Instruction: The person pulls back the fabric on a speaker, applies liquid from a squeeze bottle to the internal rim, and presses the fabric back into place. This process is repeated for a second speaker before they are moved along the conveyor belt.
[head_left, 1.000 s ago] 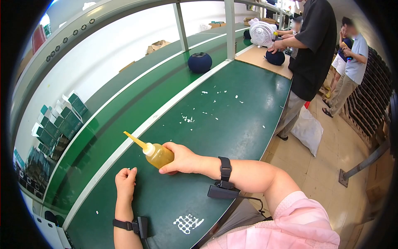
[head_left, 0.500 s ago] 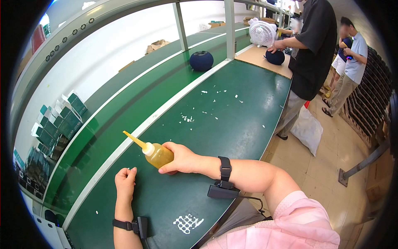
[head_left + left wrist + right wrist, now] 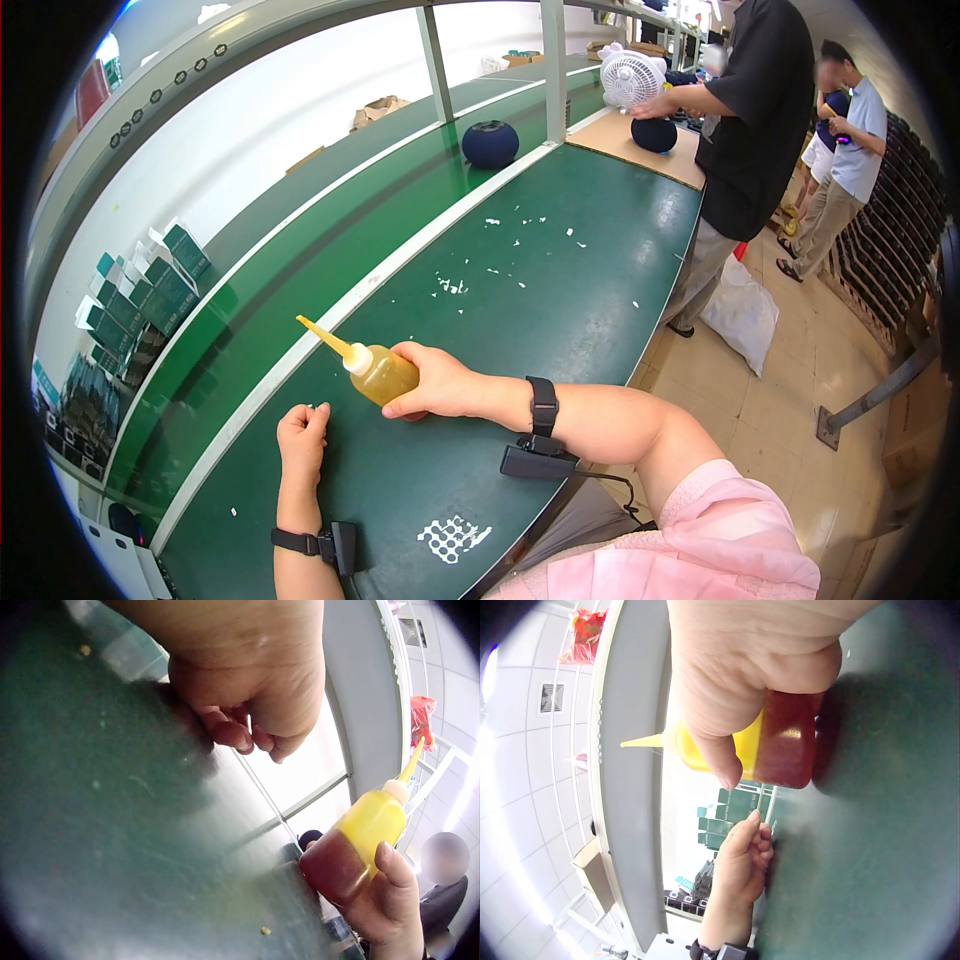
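Nearest, the left hand (image 3: 303,440) rests on the green tabletop (image 3: 540,340), fingers curled into a fist with nothing in them. Just right of it and a little farther, the right hand (image 3: 440,383) grips a yellow squeeze bottle (image 3: 384,374), tilted low over the tabletop with its thin nozzle pointing far-left. Beyond lie white scraps (image 3: 454,287). Farther still, a dark blue round object (image 3: 490,143) sits on the belt, with a white fan (image 3: 632,78) far right.

A long dark green workbench (image 3: 560,260) runs toward 1 o'clock — beige tiled floor (image 3: 800,390) at 3 o'clock, plain white wall (image 3: 300,100) at 11 o'clock.
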A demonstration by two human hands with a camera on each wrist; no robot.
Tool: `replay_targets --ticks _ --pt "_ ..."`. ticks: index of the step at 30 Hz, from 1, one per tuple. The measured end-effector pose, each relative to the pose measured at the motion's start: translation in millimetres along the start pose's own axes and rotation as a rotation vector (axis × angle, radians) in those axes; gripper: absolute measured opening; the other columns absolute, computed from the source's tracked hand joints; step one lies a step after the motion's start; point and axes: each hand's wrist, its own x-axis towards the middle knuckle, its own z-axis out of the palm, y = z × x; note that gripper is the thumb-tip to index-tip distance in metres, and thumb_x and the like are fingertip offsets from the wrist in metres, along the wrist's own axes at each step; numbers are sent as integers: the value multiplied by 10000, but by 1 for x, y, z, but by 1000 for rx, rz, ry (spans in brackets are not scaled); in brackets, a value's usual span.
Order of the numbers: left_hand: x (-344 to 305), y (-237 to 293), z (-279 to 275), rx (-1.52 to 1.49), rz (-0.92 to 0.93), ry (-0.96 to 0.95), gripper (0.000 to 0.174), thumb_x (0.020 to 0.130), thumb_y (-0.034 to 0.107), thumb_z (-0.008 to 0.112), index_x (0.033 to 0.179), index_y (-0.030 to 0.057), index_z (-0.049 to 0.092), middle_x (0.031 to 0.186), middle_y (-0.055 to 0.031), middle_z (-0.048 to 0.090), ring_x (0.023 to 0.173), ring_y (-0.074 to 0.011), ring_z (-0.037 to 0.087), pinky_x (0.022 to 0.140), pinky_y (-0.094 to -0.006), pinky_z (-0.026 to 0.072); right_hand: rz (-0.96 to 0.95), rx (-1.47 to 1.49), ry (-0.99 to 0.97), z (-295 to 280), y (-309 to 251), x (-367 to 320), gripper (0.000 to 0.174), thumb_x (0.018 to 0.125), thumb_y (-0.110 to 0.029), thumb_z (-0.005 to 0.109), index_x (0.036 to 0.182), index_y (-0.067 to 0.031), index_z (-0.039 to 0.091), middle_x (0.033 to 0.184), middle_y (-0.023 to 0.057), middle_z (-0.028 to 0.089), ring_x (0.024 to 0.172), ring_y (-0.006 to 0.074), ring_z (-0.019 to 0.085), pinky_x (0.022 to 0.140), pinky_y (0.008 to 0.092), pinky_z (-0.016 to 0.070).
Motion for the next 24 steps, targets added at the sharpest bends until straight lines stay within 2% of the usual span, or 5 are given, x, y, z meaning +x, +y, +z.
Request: replay_targets --ticks 24 --pt "1 -3 0 21 8 -1 348 831 197 649 572 115 431 527 45 412 448 -46 360 416 -211 308 8 12 -11 -1 1 1 644 651 -71 780 1179 6 419 909 111 575 608 141 580 507 266 491"
